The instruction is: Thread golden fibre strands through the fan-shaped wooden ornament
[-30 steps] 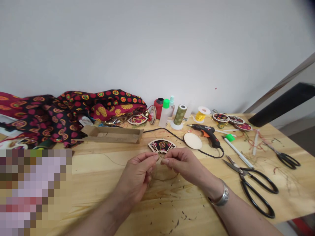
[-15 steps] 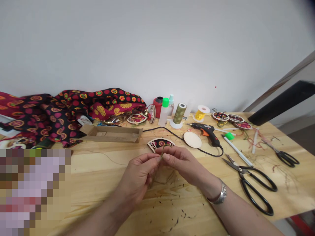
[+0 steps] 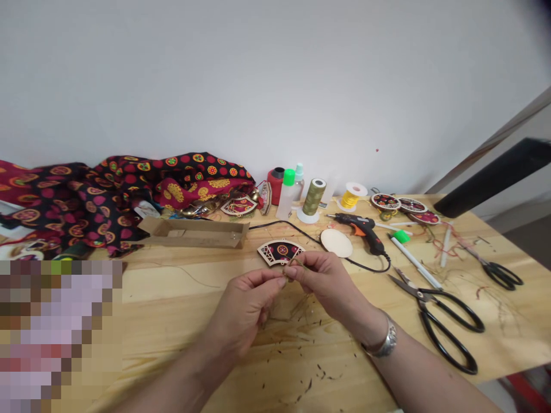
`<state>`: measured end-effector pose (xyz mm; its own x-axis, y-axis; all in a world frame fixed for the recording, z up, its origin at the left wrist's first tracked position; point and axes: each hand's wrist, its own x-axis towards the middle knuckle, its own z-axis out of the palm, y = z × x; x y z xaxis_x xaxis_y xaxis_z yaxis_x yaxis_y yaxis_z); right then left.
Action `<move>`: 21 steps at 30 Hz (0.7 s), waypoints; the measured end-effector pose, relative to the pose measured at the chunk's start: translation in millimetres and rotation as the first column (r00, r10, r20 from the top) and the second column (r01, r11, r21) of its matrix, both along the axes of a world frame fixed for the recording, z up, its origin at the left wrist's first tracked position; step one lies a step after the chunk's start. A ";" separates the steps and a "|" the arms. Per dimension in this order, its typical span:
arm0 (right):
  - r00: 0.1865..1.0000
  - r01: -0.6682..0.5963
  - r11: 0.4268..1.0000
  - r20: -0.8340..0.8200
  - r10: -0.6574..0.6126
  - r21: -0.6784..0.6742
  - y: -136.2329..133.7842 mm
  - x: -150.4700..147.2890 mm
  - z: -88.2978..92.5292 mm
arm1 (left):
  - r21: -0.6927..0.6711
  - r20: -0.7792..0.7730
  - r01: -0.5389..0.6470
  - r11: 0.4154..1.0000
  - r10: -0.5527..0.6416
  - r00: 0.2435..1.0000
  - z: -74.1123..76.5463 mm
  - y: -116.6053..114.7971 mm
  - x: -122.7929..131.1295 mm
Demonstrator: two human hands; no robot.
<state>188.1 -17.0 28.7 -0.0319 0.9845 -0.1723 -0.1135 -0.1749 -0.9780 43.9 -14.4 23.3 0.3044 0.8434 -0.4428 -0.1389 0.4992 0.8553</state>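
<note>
Thin olive thread (image 3: 308,265) runs between my two hands, low in the middle of the view. My left hand (image 3: 247,298) pinches it between thumb and forefinger. The fingertips of my right hand (image 3: 321,278) are also closed on the thread, close to the left ones, and a small loop shows above them. Loose ends hang below the fingers. Just beyond my hands lies a fan-shaped wooden piece (image 3: 282,250) with a dark patterned centre. A round pale wooden disc (image 3: 336,244) is behind my right hand.
A glue gun (image 3: 359,228) with a black cable lies behind the disc. Large scissors (image 3: 434,315) and smaller scissors (image 3: 501,275) are at right. An open cardboard box (image 3: 196,234), patterned fabric (image 3: 124,195), bottles and an olive thread spool (image 3: 314,198) stand or lie along the back.
My right hand has shifted slightly right and its fingers have bent over the thread. More of the fan-shaped piece shows. My left hand has hardly moved.
</note>
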 end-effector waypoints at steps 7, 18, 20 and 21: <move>1.000 0.001 1.000 0.001 -0.001 0.005 0.0 2.4 1.9 | -0.018 0.035 0.081 0.997 -0.080 0.996 -0.8 0.6 -1.2; 1.000 -0.025 1.000 -0.019 0.025 -0.004 -1.1 4.9 -1.9 | -0.088 0.056 0.142 0.986 -0.137 0.989 4.7 0.1 -1.4; 1.000 -0.023 1.000 -0.021 0.022 -0.010 -1.4 4.8 -0.4 | -0.068 0.047 0.127 0.989 -0.124 0.991 3.3 -0.2 -0.8; 1.000 -0.020 1.000 -0.017 0.020 -0.014 -1.7 4.8 0.7 | -0.056 0.041 0.122 0.991 -0.120 0.992 2.4 -0.3 -0.6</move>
<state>192.8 -18.7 29.4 -0.0544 0.9812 -0.1853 -0.1268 -0.1908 -0.9734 43.3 -14.7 25.7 0.4203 0.7725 -0.4760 -0.1061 0.5628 0.8197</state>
